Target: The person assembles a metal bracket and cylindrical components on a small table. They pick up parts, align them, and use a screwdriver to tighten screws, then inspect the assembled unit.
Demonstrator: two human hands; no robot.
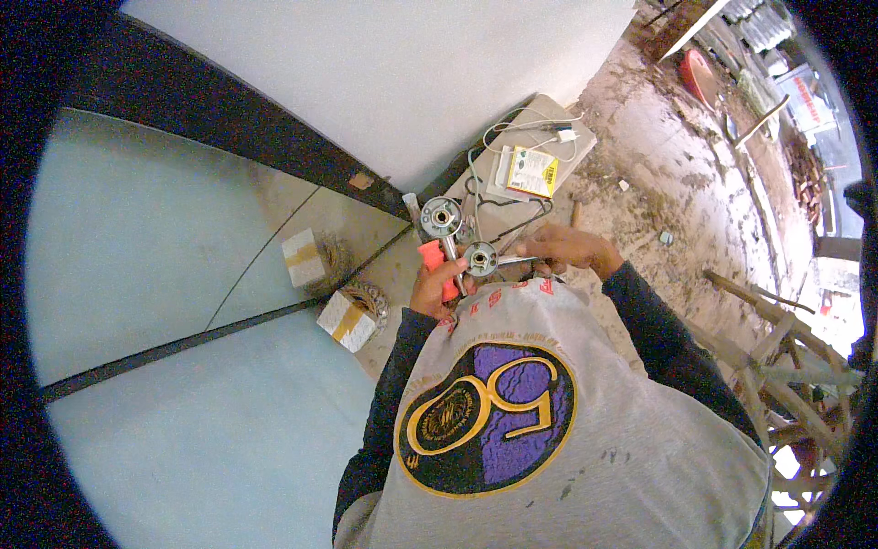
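Observation:
My left hand (428, 291) is closed, its thumb and finger on the edge of a small round metal plate (480, 260) with a brass-coloured centre, like a door-handle rose. A second, similar round plate (441, 217) lies just beyond it, with a shiny metal bar between them. Beside the left fingers is a tool with an orange handle (430, 254) and a flat grey metal end. My right hand (576, 249) is to the right, fingers bent together beside a thin pale piece (519, 260). Whether those fingers grip it is not clear.
A narrow bench (549, 110) holds a white cable (526, 123), a yellow-and-white box (532, 172) and a bent black rod (526, 220). A dark door frame (274, 128) and pale panels stand left, with a taped white block (347, 320). Wooden framework (786, 366) stands at right.

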